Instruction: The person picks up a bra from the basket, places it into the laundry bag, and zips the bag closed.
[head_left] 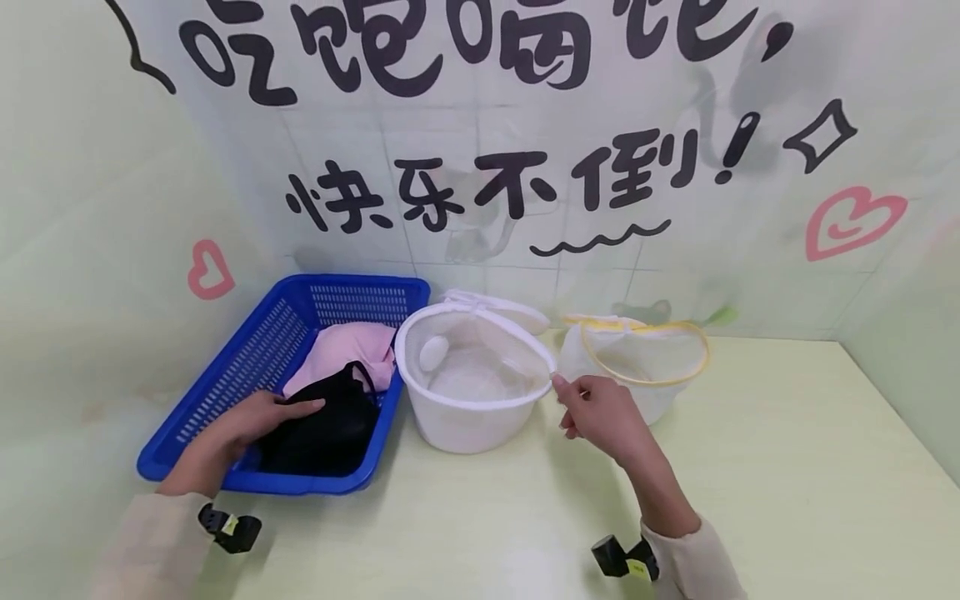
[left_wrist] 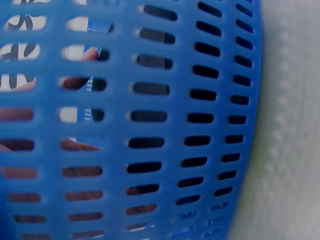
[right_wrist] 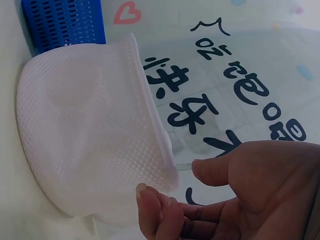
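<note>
Blue basket [head_left: 247,375] at table's [head_left: 787,433] left edge containing pink cloth [head_left: 341,350], black fabric [head_left: 330,437], left hand [head_left: 262,414] on black fabric, grip unclear, right hand [head_left: 602,412] loosely parted beside white basket [head_left: 468,429]

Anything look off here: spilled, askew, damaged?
Nothing stands out. The black item and pink cloth lie inside the blue basket; the white-rimmed mesh basket and yellow-rimmed mesh basket stand open on the table. No spill or damage shows, though some far sides are hidden.
</note>
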